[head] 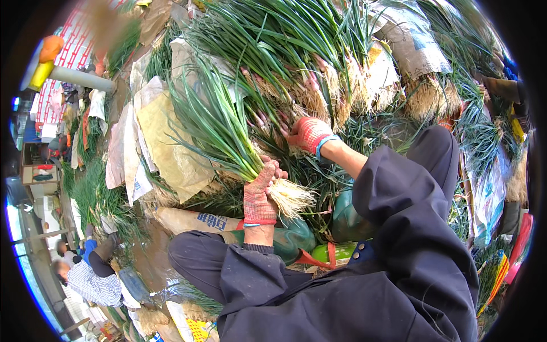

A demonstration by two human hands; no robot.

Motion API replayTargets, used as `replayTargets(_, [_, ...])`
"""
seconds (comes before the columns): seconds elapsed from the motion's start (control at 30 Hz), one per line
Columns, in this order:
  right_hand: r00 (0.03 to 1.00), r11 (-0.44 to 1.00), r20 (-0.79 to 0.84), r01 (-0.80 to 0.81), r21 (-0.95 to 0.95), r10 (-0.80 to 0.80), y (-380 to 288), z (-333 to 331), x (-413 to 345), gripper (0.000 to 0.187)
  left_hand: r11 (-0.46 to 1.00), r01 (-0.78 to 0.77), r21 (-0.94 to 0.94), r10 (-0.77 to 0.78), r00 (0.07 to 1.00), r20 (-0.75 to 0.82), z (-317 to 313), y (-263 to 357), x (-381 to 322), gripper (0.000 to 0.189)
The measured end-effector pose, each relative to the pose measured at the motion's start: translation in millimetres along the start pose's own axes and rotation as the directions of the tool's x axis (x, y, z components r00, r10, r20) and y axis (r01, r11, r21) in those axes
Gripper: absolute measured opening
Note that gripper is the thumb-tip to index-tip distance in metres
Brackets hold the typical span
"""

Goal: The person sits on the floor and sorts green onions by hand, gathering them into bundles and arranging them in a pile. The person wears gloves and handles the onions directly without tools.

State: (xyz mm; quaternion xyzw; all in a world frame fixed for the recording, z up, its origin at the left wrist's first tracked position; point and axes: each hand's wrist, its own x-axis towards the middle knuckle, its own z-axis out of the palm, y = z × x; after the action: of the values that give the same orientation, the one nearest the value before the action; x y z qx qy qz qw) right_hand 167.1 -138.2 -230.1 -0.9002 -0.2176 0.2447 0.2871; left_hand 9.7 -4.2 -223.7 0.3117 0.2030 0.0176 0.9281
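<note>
My left hand [261,194], in a red knitted glove, is closed round the lower stems of a bunch of green garlic or similar allium plants [226,128]. The bunch's pale roots hang out to the right of the fist and its leaves fan up and left. My right hand [310,134], gloved alike with a blue cuff, is at the reddish bulb ends of a large pile of the same plants [295,64]. Its fingertips are partly hidden among the stems, so whether they grip one cannot be told.
Woven sacks [175,141] cover plants at the left, and another sack [410,38] wraps a bundle at the upper right. A printed sack [196,220] lies by my knee. Green boots [350,213] are below my hands. A person in a checked shirt [94,282] sits at the lower left.
</note>
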Motion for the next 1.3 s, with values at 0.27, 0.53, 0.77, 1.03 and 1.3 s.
replayTargets(0.27, [0.826, 0.837, 0.539, -0.17, 0.521, -0.168, -14, -15, -51, 0.032, 0.974, 0.083, 0.209, -0.013, 0.948, -0.317, -3, -8, 11, 0.029])
replayTargets(0.53, [0.997, 0.788, 0.048, 0.022, 0.615, -0.066, -13, 29, -24, 0.041, 0.924, 0.113, 0.366, 0.093, 0.86, -0.501, -1, -29, 16, 0.042])
replayTargets(0.77, [0.907, -0.134, 0.316, -0.289, 0.948, 0.28, -32, 41, -18, 0.018, 0.987, 0.158, 0.029, -0.16, 0.978, 0.13, -8, -8, 10, 0.026])
replayTargets(1.03, [0.97, 0.984, -0.233, 0.024, -0.176, -0.066, -4, -38, 31, 0.036, 0.996, -0.016, -0.083, 0.01, 0.997, -0.072, 6, 2, -1, 0.036])
replayTargets(1.3, [0.958, 0.916, 0.277, -0.039, 0.4, -0.08, -23, -32, -55, 0.027, 0.999, 0.028, 0.023, -0.025, 0.994, -0.108, 7, -5, 6, 0.024])
